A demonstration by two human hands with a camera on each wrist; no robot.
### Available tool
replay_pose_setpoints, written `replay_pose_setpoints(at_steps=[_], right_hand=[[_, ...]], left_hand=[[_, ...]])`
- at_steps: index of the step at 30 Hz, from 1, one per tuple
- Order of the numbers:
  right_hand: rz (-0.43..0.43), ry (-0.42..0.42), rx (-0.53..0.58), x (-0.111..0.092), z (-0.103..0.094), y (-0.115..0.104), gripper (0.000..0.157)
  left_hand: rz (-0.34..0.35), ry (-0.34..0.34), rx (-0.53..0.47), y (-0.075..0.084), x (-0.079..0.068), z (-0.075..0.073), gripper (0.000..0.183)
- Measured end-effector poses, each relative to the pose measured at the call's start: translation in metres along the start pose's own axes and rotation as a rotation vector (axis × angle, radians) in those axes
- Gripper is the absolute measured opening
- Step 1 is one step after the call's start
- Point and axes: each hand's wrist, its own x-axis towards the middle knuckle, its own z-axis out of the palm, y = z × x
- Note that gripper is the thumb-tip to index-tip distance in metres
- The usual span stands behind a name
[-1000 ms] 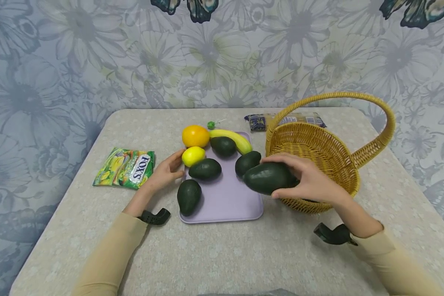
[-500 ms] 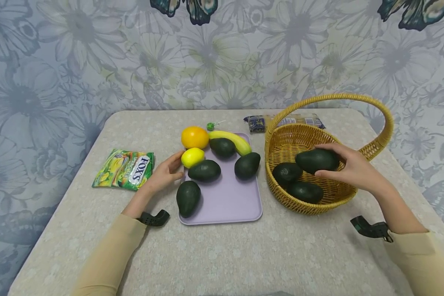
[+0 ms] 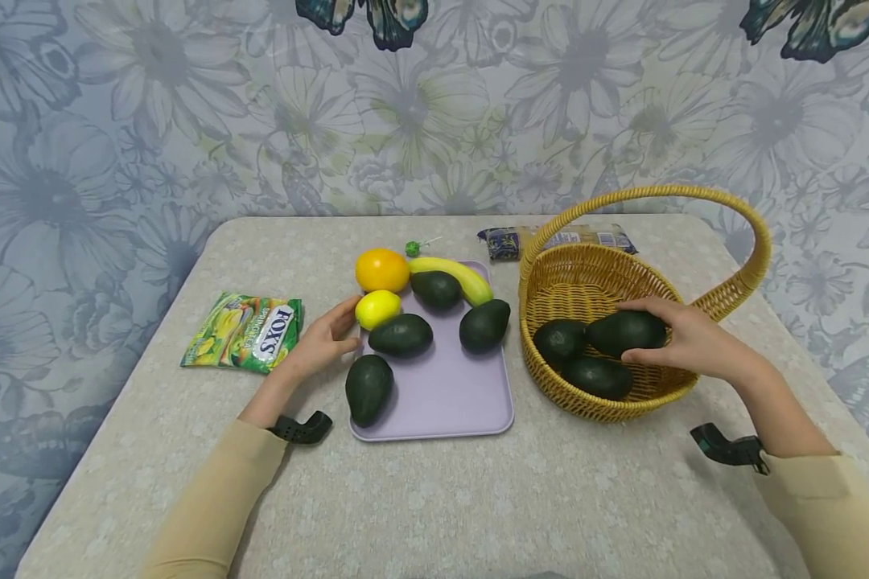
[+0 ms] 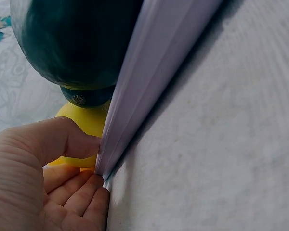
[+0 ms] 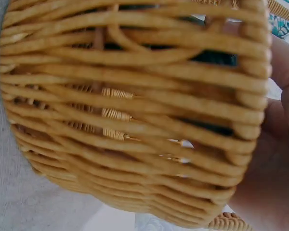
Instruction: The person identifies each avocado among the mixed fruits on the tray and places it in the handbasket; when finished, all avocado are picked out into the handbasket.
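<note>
In the head view my right hand holds a dark green avocado low inside the wicker basket. Two more avocados, one at the left and one at the front, lie against it. The basket wall hides most of that hand's work in the right wrist view. My left hand rests at the left edge of the lilac tray, thumb and fingertips touching its rim. Beside those fingers sits a lemon.
Several avocados, such as the near-left one, lie on the tray with a yellow banana-shaped fruit. An orange fruit sits at its far left corner. Around are a FOX'S bag, a green lollipop and a long packet.
My right hand has carried the avocado from above the tray's right side into the basket, then lowered it beside the other two. The left hand stays at the tray edge.
</note>
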Motion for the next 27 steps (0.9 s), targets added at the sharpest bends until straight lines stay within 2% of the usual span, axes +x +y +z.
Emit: replay_pose_setpoints(at_steps=[8, 22, 27], right_hand=[[0.001, -0.048, -0.062, 0.007, 0.004, 0.013, 0.071], [0.024, -0.155, -0.042, 0.014, 0.004, 0.016, 0.067], [-0.005, -0.100, 0.004, 0.012, 0.001, 0.001, 0.068]], left_hand=[[-0.010, 0.000, 0.013, 0.000, 0.000, 0.000, 0.075], [-0.015, 0.002, 0.012, -0.001, 0.000, 0.000, 0.074], [-0.024, -0.005, 0.003, -0.001, 0.001, -0.001, 0.075]])
